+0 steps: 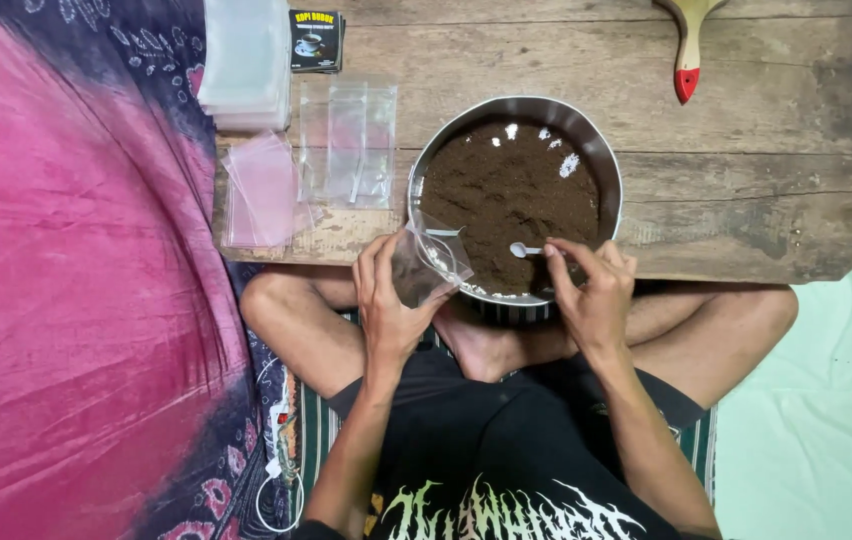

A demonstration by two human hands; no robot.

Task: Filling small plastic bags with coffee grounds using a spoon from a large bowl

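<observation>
Left hand [386,300] pinches limp, slippery clear bag [426,262] by its mouth | right hand [596,285] pinches light white spoon [526,250] over powder-filled bowl [614,170]

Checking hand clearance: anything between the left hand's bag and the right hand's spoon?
Head view: only the metal bowl rim and brown powder lie between the small clear bag in the left hand and the white spoon in the right hand.

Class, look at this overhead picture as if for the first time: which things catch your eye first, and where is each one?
First comes the round metal bowl of dark brown powder, at the near edge of the low wooden board. Just in front of it, the left hand holds a small clear bag open at the bowl's rim, while the right hand holds a small white spoon over the powder. A vivid pink cloth fills the picture's left side.
</observation>
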